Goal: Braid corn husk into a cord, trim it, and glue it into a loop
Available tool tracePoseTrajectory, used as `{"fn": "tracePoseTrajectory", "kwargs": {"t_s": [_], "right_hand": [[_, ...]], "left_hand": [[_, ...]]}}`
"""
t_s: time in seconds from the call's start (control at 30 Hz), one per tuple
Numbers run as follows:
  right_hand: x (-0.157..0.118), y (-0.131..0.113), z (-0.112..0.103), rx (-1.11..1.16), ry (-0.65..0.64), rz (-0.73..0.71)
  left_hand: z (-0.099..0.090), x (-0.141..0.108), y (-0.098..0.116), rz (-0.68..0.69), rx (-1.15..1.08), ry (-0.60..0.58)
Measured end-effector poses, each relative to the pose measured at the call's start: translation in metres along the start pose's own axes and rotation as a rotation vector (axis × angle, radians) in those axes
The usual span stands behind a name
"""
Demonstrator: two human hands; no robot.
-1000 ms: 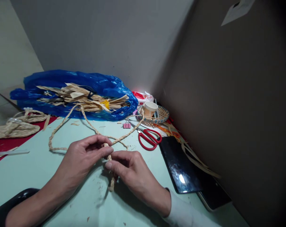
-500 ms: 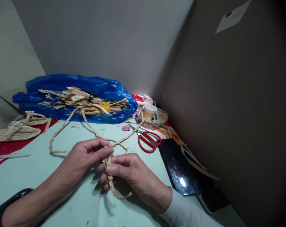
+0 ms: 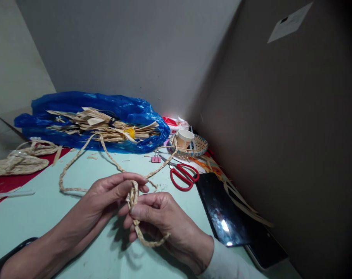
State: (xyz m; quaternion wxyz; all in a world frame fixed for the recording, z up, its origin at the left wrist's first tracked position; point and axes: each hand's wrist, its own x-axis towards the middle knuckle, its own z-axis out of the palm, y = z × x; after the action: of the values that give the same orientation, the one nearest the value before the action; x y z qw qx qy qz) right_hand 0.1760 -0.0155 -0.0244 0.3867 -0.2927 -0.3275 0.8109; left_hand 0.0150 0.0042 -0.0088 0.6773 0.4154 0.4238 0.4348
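Note:
A braided straw cord (image 3: 69, 166) loops across the pale green table and runs into both hands near the middle front. My left hand (image 3: 112, 193) is closed on the folded upper part of the cord, thumb against its side. Just below and to the right, my right hand (image 3: 155, 215) pinches the doubled cord between thumb and fingers. A short curved tail of cord hangs below the right fingers, its tip beside the palm. The fingertips behind the cord are partly hidden.
Behind the hands lies a blue plastic bag (image 3: 120, 102) with dry straw bundles (image 3: 97, 124). Red-handled scissors (image 3: 183, 176), a pink clip (image 3: 156, 159), a paper cup (image 3: 184, 139) in a woven basket (image 3: 202, 145) and a black tablet (image 3: 219, 209) are rightward. Woven straw soles (image 3: 21, 164) lie left.
My left fingers have extended rightward and the thumb has shifted left, showing more of the folded cord. The hanging tail's tip has moved slightly right. The camera view has shifted a little.

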Motion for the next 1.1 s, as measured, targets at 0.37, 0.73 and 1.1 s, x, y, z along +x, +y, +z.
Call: {"fn": "tracePoseTrajectory", "kwargs": {"t_s": [0.37, 0.73, 1.1], "right_hand": [[0.002, 0.001, -0.005, -0.016, -0.029, 0.038], [-0.001, -0.001, -0.002, 0.028, -0.044, 0.030], [-0.001, -0.002, -0.004, 0.077, -0.138, 0.038]], "left_hand": [[0.004, -0.002, -0.001, -0.011, -0.058, 0.049], [-0.007, 0.001, 0.006, -0.057, -0.092, -0.116], [-0.004, 0.002, 0.002, 0.021, 0.054, -0.182]]}}
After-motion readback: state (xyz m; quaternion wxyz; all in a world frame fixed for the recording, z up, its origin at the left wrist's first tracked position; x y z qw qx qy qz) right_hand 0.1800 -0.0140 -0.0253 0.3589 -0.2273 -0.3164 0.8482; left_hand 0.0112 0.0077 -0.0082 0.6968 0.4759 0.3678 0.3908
